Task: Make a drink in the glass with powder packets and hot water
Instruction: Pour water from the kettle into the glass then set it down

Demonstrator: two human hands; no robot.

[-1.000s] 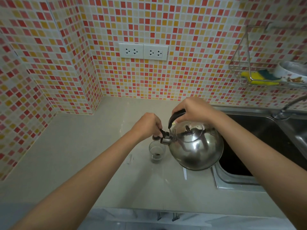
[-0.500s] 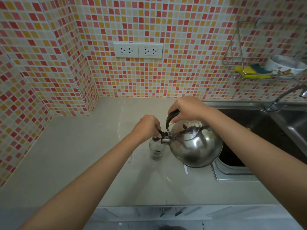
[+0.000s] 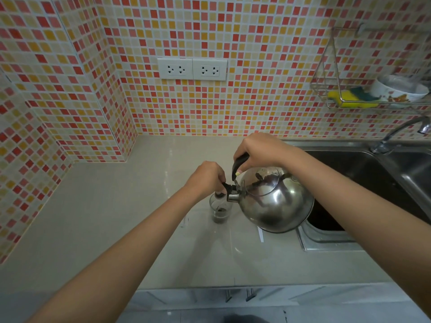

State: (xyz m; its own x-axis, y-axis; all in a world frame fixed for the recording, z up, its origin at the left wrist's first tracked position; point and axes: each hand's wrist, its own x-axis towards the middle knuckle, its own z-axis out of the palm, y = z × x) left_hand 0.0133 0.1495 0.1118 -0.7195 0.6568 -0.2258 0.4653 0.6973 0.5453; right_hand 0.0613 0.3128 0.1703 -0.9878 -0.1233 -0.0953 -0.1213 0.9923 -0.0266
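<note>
Kettle (image 3: 275, 201) tilted, right hand (image 3: 258, 152) gripping handle; left hand (image 3: 205, 180) pinching spout cap, hiding glass (image 3: 220, 209) rim.

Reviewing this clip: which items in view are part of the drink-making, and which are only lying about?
In use: kettle, tipped over the glass; right hand grips its handle; left hand holds the spout lever.

Lying about: sponge, bowl, wire rack, tap, sink, wall sockets.
</note>
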